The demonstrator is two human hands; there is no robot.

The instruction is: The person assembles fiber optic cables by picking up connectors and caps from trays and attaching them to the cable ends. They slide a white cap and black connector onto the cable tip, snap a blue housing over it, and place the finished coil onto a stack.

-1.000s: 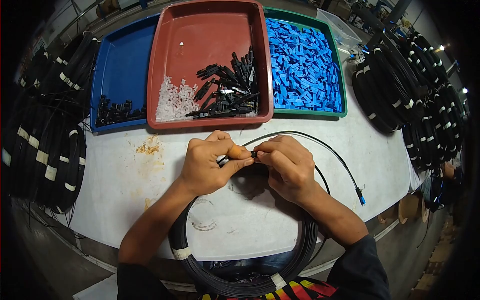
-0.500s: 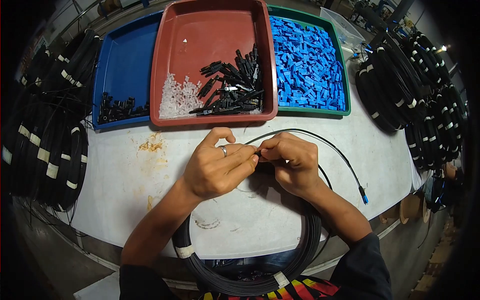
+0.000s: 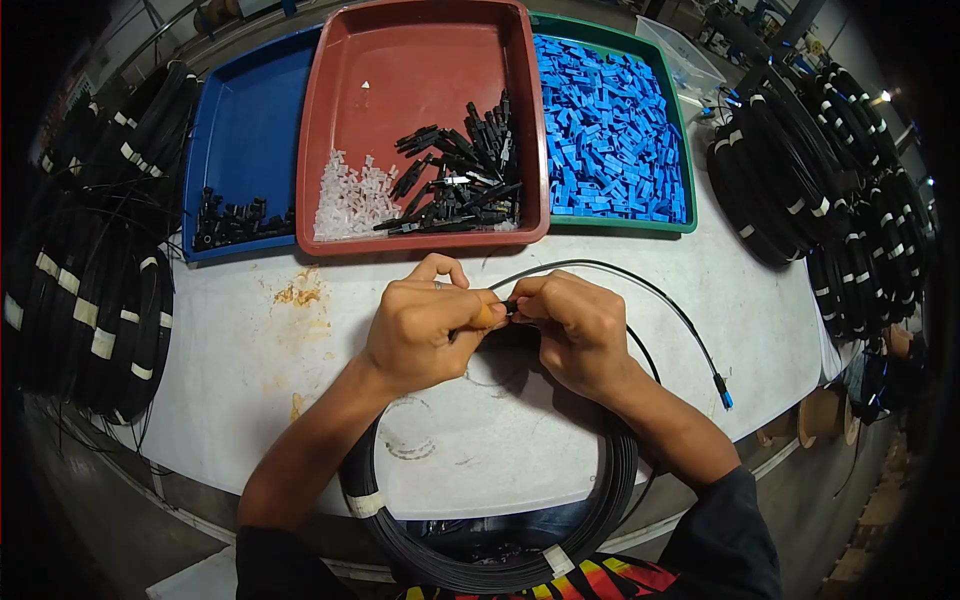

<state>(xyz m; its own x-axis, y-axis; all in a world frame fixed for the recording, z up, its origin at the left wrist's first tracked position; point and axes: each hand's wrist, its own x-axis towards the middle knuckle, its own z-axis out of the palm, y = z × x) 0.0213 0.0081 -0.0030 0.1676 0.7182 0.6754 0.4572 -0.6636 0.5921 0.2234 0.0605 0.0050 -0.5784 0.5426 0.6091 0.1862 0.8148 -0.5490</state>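
Observation:
My left hand (image 3: 425, 325) and my right hand (image 3: 580, 325) meet above the middle of the table, fingertips almost touching. Between them is a small black connector piece (image 3: 511, 307), pinched from both sides and mostly covered by the fingers. Below the hands lies a coil of black cable (image 3: 620, 470), wrapped with white tape bands and reaching over the table's front edge. One cable end curves from behind my hands to the right and finishes in a blue-tipped connector (image 3: 725, 395) on the table.
A red tray (image 3: 420, 245) holds clear plastic bits and black connector parts. Left of it, a blue tray (image 3: 240, 245) contains small black pieces; to the right, a green tray (image 3: 620, 226) is full of blue clips. Taped cable coils stand at left (image 3: 90, 290) and right (image 3: 775, 180).
My left fingers have curled from stretched out into a tighter pinch on the black piece. The right hand keeps its pinch with a slight shift. The view has moved a little.

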